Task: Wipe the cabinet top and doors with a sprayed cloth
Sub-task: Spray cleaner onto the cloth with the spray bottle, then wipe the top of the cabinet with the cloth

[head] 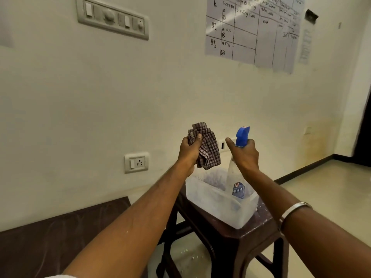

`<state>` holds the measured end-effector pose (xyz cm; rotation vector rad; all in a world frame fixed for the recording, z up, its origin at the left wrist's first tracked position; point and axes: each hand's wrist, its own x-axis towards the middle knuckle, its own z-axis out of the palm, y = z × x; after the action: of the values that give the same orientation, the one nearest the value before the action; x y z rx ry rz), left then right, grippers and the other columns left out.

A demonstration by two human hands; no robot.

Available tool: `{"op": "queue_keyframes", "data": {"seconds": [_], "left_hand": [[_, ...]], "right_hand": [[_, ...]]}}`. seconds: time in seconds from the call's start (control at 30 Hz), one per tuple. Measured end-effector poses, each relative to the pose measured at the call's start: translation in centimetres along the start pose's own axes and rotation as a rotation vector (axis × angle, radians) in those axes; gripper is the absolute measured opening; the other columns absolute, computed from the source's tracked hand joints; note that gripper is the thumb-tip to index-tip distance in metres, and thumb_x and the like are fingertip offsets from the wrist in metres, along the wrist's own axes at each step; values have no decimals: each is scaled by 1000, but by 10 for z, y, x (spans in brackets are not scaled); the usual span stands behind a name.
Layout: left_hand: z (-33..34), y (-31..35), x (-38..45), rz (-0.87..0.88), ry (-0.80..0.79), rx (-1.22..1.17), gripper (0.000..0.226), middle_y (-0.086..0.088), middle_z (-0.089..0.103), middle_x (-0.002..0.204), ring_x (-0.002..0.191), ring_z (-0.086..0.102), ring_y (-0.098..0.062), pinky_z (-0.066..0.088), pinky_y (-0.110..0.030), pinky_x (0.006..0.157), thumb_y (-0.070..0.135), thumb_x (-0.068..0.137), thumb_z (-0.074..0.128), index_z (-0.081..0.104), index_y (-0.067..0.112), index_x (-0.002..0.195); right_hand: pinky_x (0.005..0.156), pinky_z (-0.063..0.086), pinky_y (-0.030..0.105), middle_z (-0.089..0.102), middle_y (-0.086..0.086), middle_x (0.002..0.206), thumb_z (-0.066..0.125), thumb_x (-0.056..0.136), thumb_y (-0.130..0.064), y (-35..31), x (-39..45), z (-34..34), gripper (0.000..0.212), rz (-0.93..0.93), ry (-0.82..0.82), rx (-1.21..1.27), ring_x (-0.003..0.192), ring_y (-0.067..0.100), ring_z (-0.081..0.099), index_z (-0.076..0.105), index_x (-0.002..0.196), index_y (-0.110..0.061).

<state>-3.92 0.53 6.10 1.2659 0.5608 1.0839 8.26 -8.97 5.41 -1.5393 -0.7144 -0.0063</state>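
1. I'm seeing a cream wall (100,97) filling most of the view, warm indoor light falling on it.
2. I'm noting a switch panel (112,18) sitting high on the left.
3. A power socket (136,162) is sitting low on the wall.
4. A hand-ruled chart (253,31) is hanging top right.
5. A dark stool (230,235) is standing near the wall on a pale tiled floor (325,197).
6. Dark skirting (305,169) is running along the wall base.
7. Yellowish staining (313,141) is showing low right.
8. A dark doorway edge (364,137) is showing far right.
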Motion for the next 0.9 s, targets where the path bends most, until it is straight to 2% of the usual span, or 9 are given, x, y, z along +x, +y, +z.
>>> {"op": "queue_keyframes", "data": {"seconds": [0.1, 0.2, 0.27, 0.37, 0.47, 0.53, 0.63, 0.77, 0.9], "left_hand": [[0, 0, -8, -12, 8, -3, 27, -3, 64, 111, 95, 63, -20, 55, -43, 86, 37, 94, 55, 51, 19, 114], [-1, 4, -19, -26, 10, -16, 30, -4, 64, 114, 96, 64, -20, 55, -42, 85, 37, 95, 55, 51, 18, 118], [0, 7, -27, -30, 11, -15, 33, -5, 64, 116, 98, 64, -22, 54, -44, 88, 37, 94, 55, 51, 18, 121], [-1, 16, -41, -29, 9, -7, 37, -6, 63, 118, 102, 63, -23, 54, -45, 90, 38, 95, 54, 50, 17, 125], [-1, 29, -59, -19, 8, -5, 36, -6, 63, 117, 99, 63, -23, 55, -42, 86, 38, 95, 54, 50, 16, 123], [-2, 38, -72, -10, 13, -7, 31, -5, 63, 113, 95, 63, -22, 55, -40, 81, 37, 95, 53, 51, 18, 120], [-4, 50, -91, 20, 24, -47, 27, -5, 64, 111, 89, 64, -20, 55, -39, 77, 34, 96, 53, 52, 18, 118], [-12, 61, -110, 59, 81, -90, 35, -7, 64, 112, 93, 64, -23, 55, -40, 79, 32, 96, 52, 50, 13, 125], [-31, 64, -120, 72, 134, -129, 36, -11, 63, 115, 94, 64, -24, 55, -39, 77, 32, 97, 52, 47, 11, 126]], "right_hand": [[74, 41, 32, 59, 4, 105, 68, 84, -49, 0, -4, -6, 53, 28, -28, -26, 74, 12, 55, 44, 118, -15], [91, 45, 41, 51, 14, 132, 71, 81, -51, 0, -14, -13, 83, 29, -32, -49, 109, 28, 55, 30, 141, -11], [108, 34, 50, 32, 18, 148, 72, 78, -54, -4, -22, -15, 99, 37, 47, -128, 134, 35, 37, 17, 149, -12], [117, 19, 51, 17, 19, 155, 66, 85, -48, -15, -42, -21, 93, -37, 208, -180, 143, 35, 20, 10, 151, -12], [115, 27, 47, 23, 18, 150, 64, 88, -22, -26, -68, -25, 72, -235, 284, -105, 138, 32, 26, 24, 146, -7], [109, 38, 44, 29, 17, 140, 61, 89, -10, -33, -85, -26, 55, -346, 200, -29, 130, 28, 33, 36, 138, -4], [107, 41, 41, 37, 13, 135, 55, 97, -19, -40, -107, -24, 45, -359, -22, 46, 126, 24, 41, 39, 137, -6], [92, 51, 38, 50, 17, 133, 54, 96, -41, -47, -125, -19, 65, -61, -353, 250, 113, 25, 57, 23, 146, -12], [77, 58, 33, 56, 17, 129, 56, 96, -33, -54, -140, -4, 59, 104, -562, 414, 100, 24, 65, 32, 142, -6]]}}
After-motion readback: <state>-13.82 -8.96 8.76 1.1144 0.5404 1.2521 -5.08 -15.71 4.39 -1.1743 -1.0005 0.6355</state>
